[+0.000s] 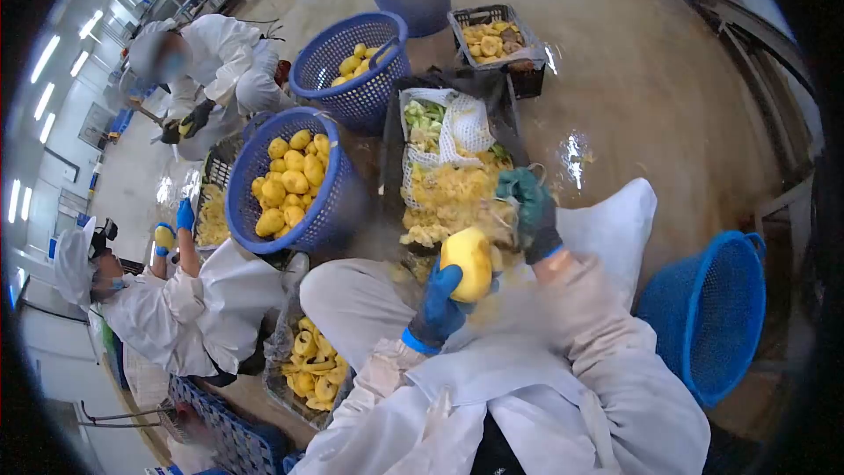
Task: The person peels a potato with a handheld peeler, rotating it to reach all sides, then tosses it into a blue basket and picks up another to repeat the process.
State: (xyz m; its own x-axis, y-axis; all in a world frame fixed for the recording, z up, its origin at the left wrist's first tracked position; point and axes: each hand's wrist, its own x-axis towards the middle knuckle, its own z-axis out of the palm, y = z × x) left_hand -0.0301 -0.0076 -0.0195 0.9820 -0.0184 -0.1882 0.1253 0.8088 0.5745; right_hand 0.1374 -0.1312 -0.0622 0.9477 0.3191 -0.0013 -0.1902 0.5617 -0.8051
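Observation:
My left hand, in a blue glove, is closed around a large peeled yellow potato in front of my lap. My right hand, in a green and dark glove, is raised to the right of the potato and apart from it. Its fingers are curled around a small tool with a thin metal loop; the rest of the tool is hidden. Below both hands a black crate holds a heap of pale yellow peelings, green scraps and a white net.
Blue baskets of yellow potatoes stand left and ahead. One blue basket is at my right. Crates of scraps and yellow pieces lie around. Two people in white work at left. The floor looks wet.

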